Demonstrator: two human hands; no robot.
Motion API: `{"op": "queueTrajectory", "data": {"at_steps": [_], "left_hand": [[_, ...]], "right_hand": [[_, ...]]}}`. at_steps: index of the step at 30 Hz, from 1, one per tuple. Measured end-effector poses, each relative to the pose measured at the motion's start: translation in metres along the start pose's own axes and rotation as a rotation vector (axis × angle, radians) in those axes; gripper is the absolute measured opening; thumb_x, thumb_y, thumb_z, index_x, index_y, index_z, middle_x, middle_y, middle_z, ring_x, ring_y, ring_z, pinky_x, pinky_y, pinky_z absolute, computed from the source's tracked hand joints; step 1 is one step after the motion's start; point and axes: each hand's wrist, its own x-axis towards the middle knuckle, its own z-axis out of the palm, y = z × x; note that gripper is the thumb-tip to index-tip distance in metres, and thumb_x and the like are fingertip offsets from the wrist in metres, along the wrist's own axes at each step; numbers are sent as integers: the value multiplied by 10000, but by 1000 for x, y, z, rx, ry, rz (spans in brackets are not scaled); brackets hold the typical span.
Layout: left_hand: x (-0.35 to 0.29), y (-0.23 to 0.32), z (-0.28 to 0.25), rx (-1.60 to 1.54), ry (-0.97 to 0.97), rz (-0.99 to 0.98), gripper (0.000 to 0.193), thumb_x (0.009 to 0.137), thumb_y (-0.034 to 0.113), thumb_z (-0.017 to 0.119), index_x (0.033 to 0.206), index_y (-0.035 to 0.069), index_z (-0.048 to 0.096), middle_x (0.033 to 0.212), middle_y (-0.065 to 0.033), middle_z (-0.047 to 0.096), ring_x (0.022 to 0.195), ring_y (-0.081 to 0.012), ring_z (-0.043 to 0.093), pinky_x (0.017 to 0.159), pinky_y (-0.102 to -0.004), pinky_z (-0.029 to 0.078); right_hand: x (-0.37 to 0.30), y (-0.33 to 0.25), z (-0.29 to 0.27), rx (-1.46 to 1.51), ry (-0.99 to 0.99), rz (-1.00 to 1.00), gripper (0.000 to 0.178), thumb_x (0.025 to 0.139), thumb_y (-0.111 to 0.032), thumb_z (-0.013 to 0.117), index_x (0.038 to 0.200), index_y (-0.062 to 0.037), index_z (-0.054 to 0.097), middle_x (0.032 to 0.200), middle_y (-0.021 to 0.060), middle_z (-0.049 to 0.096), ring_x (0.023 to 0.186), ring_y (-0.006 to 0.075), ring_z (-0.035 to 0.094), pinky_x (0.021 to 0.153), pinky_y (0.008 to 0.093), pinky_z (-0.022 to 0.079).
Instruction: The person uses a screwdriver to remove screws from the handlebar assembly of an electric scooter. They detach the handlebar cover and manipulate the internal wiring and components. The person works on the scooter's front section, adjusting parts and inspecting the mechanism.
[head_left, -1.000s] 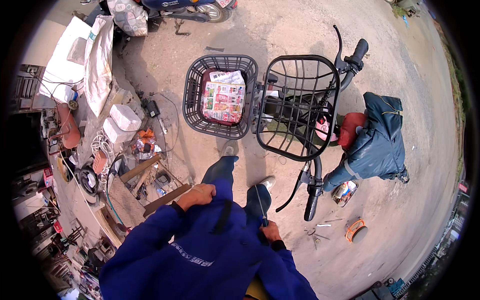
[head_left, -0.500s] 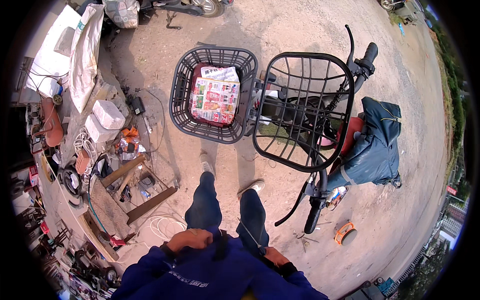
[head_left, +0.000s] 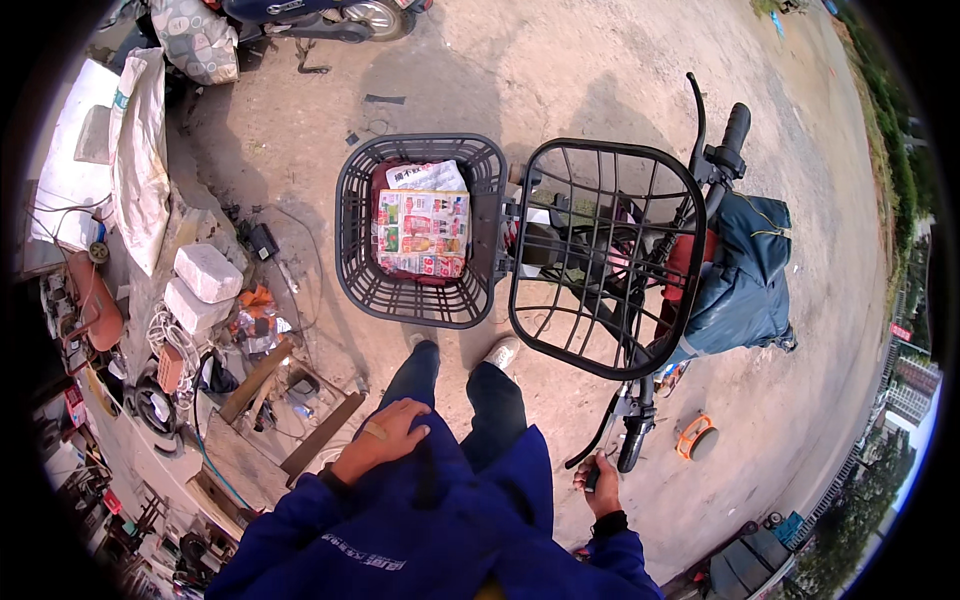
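Observation:
My left hand (head_left: 385,440) lies flat on the front of my blue jacket (head_left: 440,530), fingers spread, holding nothing. My right hand (head_left: 600,487) hangs at my right side with curled fingers, just below the black handlebar grip (head_left: 632,447) and brake lever (head_left: 592,448) of an electric bike. Something small and dark shows at its fingertips; I cannot tell whether it is held. In front of my feet the bike's black plastic basket (head_left: 362,270) holds colourful printed packets (head_left: 420,232). Its wire lid (head_left: 600,255) stands swung open to the right.
White foam blocks (head_left: 205,272), cables, wooden planks (head_left: 320,435) and tools lie heaped on the left. A dark blue cover (head_left: 745,275) drapes the bike's seat. An orange tape roll (head_left: 693,437) lies on the dirt at the right. Another scooter's wheel (head_left: 372,15) is at the top.
My view has tilted so the basket sits lower and nearer. My left hand stays on the jacket front. My right hand has moved out to the right, beside the handlebar grip.

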Motion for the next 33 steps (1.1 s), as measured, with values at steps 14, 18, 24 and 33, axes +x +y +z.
{"op": "queueTrajectory", "data": {"at_steps": [14,18,24,33], "left_hand": [[177,102,11,-422,243,-13,577,1100,83,502,1642,18,315,1439,-261,584,1255,-361,647,1062,-432,530],[213,85,44,-452,423,26,532,1116,18,447,1631,-4,317,1333,-184,619,1061,-247,676,976,-352,549],[235,75,71,-1375,367,-162,574,1152,483,475,1552,72,446,1224,-56,592,1117,-142,604,1007,-270,463],[289,89,40,-1254,591,-20,435,1080,463,664,1157,52,543,945,-39,582,854,-141,636,756,-319,565]], "right_hand": [[211,-352,110,-1163,-161,-1014,90,995,-114,727,1045,-60,676,878,32,664,733,129,636,678,284,501],[247,-367,218,-463,-434,-158,176,1013,-208,779,990,-65,680,799,-19,660,675,70,597,596,269,471],[184,-395,321,-634,-624,-251,245,1068,-253,727,938,-48,690,817,-36,636,743,46,565,630,248,432],[184,-411,365,-1065,-734,-368,276,860,-238,908,905,-19,747,798,10,657,733,97,580,666,302,463]]}}
